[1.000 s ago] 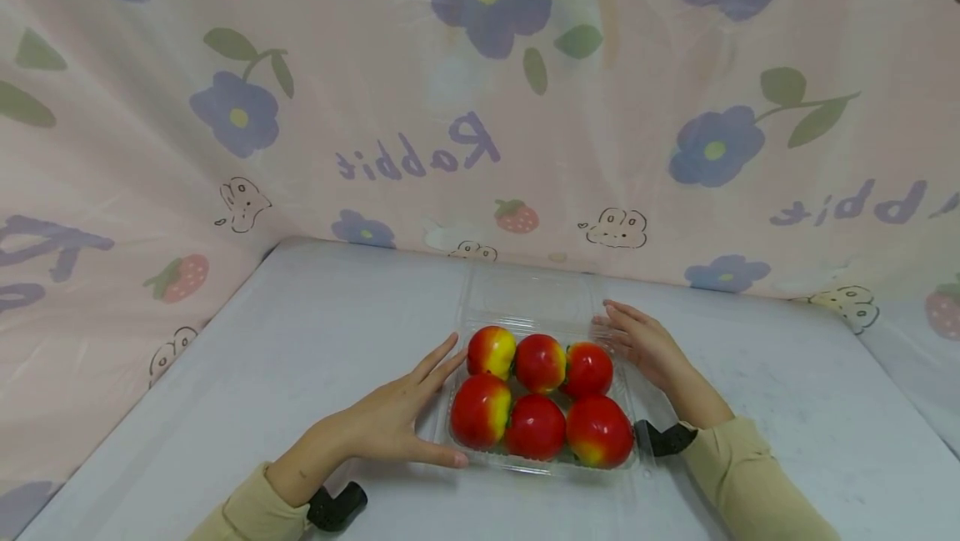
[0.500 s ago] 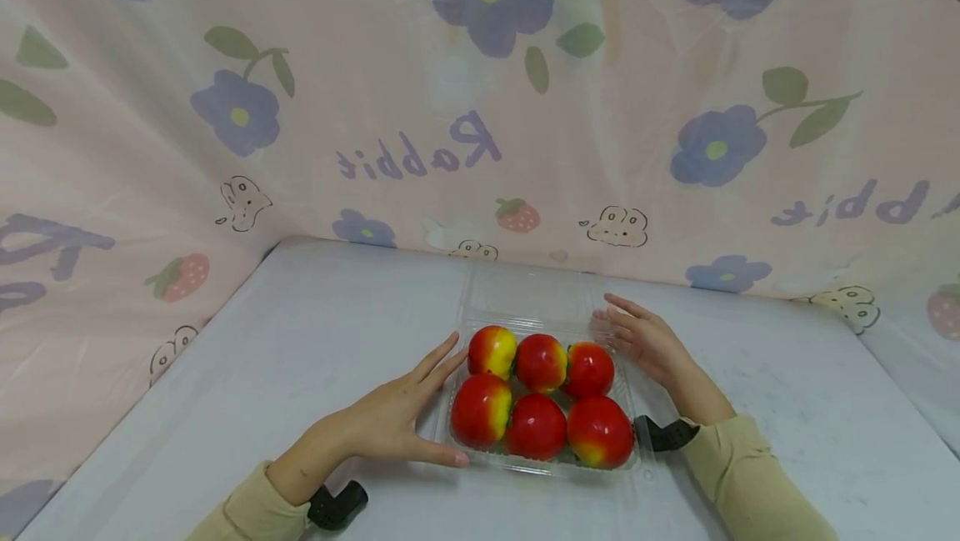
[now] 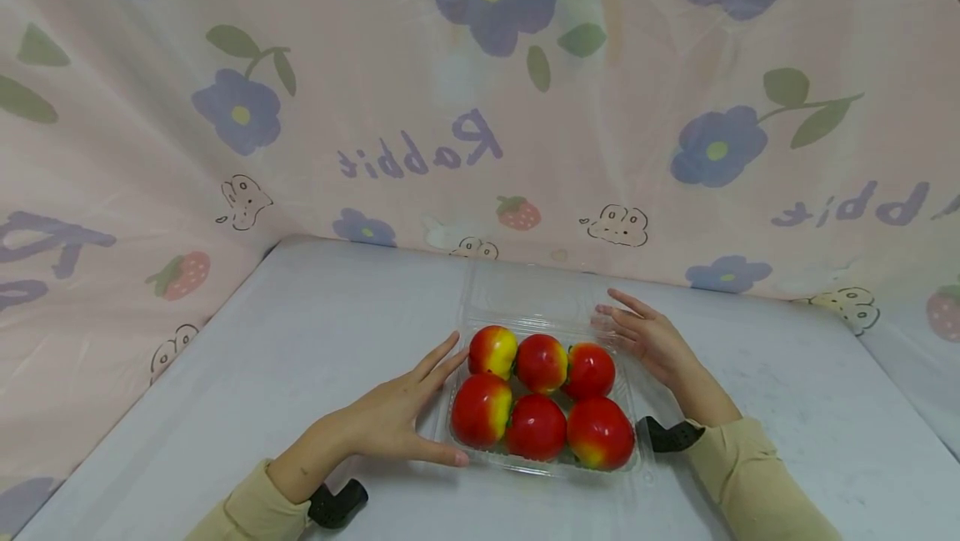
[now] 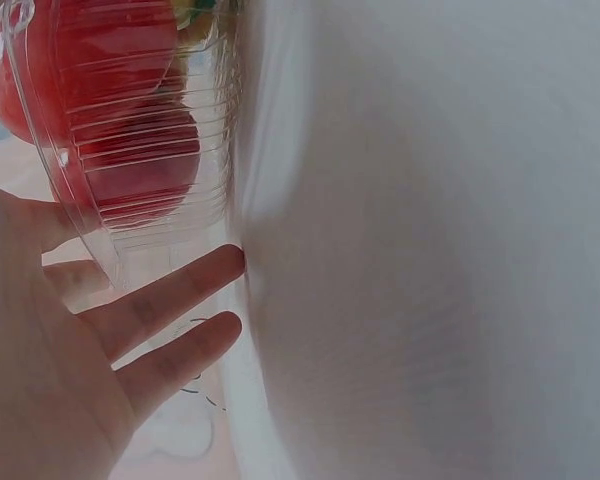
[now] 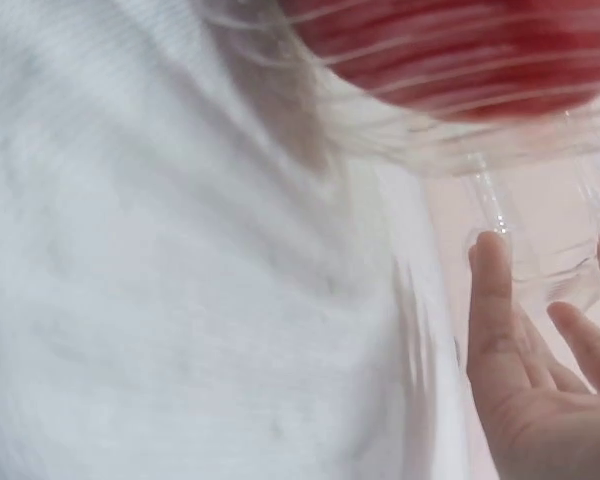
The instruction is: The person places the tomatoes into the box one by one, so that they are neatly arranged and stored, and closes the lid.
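Note:
A clear plastic clamshell box (image 3: 525,468) holds several glossy red-and-yellow round fruits (image 3: 536,427) in two rows. Its lid (image 3: 536,291) lies folded back behind it. Along the box's left side my left hand (image 3: 390,416) is spread, thumb at the front corner and fingertips at the rear. In the left wrist view some fingers pass by the ribbed box wall (image 4: 225,140), and two fingertips reach down to the tabletop. My right hand (image 3: 652,349) is at the rear right corner, fingers extended toward the lid; in the right wrist view a fingertip (image 5: 491,245) overlaps the clear plastic.
A white-covered table (image 3: 337,299) carries the box. Behind and at the sides hangs a pink curtain (image 3: 390,49) printed with flowers and rabbits. Black wrist mounts (image 3: 337,506) sit at both cuffs, the right one (image 3: 673,435) close to the box's right side.
My right hand has shifted slightly toward the back, its fingers lifting and spreading a little beside the lid. The left hand, box and fruits stay where they were.

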Tool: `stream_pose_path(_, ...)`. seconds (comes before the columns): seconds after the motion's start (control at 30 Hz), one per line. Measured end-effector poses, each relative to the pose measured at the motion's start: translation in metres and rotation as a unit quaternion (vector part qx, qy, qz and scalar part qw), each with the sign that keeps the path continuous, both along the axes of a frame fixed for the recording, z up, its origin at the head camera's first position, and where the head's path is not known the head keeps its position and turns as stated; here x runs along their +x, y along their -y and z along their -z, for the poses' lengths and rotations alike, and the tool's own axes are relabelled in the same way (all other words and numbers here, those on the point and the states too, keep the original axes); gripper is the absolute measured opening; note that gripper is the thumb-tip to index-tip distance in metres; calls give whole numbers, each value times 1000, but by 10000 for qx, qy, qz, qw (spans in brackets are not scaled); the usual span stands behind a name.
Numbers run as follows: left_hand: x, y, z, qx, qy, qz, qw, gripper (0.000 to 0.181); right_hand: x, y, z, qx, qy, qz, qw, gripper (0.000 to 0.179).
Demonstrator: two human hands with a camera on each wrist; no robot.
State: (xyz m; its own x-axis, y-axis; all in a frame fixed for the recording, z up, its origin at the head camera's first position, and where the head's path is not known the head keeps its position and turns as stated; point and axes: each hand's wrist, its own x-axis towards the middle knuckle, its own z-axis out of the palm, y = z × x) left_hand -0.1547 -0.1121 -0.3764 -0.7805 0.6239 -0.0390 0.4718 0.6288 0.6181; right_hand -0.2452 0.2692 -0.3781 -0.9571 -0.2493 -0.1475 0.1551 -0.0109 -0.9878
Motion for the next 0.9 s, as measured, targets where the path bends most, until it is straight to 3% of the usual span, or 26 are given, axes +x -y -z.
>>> stream_pose_path(0.43,-1,-1,2,26,18,-8,10000,108,2,-4,-5,-117,-687,-394,9968,61)
stream_pose_path(0.9,-1,-1,1,-36,-51,-39,10000,108,3,-8,-7,304,-1523,-548,9863,64)
